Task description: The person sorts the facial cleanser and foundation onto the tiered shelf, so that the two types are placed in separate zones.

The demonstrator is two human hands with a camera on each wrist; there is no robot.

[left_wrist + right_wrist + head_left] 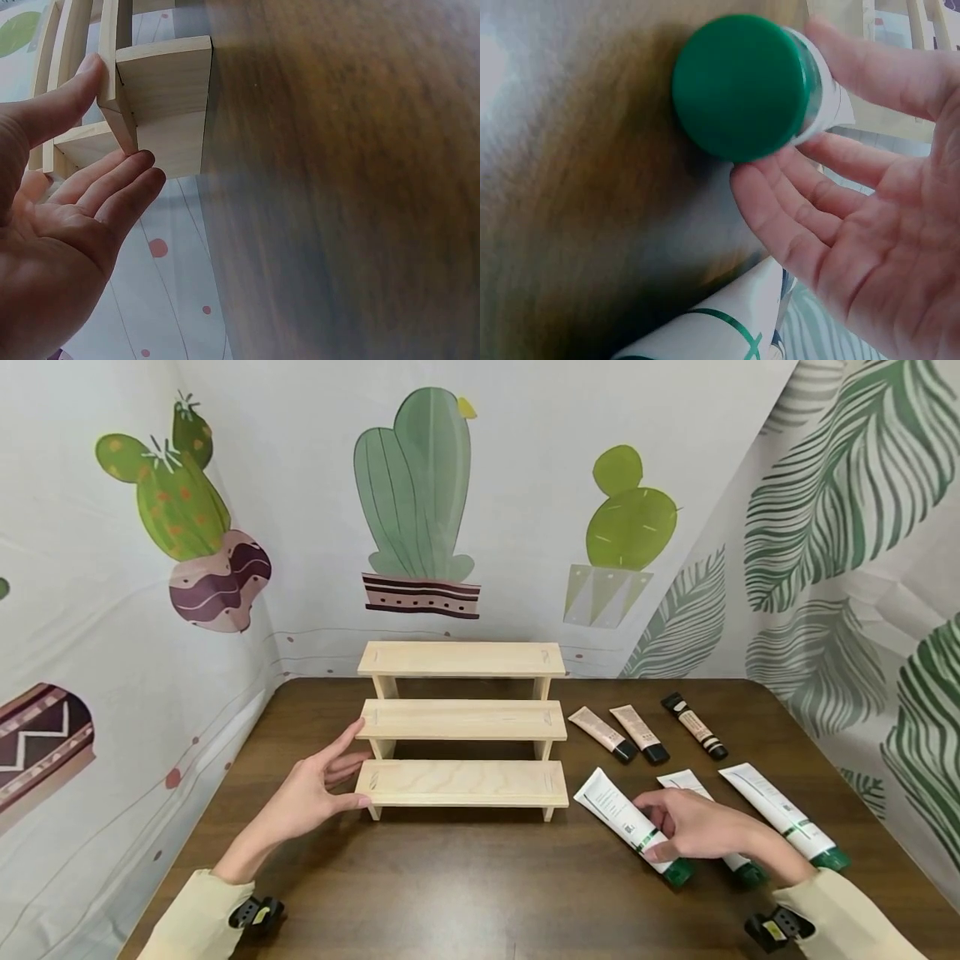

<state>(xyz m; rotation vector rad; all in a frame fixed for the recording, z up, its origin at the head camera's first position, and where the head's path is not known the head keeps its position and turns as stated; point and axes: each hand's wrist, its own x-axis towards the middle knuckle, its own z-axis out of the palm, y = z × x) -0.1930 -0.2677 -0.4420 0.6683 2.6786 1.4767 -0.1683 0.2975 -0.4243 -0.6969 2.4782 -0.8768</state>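
Note:
A three-step wooden display stand (465, 720) stands on the table. At its left end my left hand (318, 785) holds it, thumb on the lowest step near its front corner and fingers along the end. In the left wrist view, the thumb and fingertips lie on different sides of the step board (112, 71). My right hand (701, 827) grips a white squeeze tube (618, 810) near its green cap (739, 86), thumb on the near side and fingers on the far side. The tube slants across, its cap toward me, close over the tabletop.
Two more white tubes with green caps lie at the right, one partly beneath my right hand (686, 782) and another (780, 810) farther right. Behind them lie two small beige tubes (602, 732) (637, 732) with black caps and a dark-ended tube (693, 727). Cactus-print cloth (517, 527) hangs behind.

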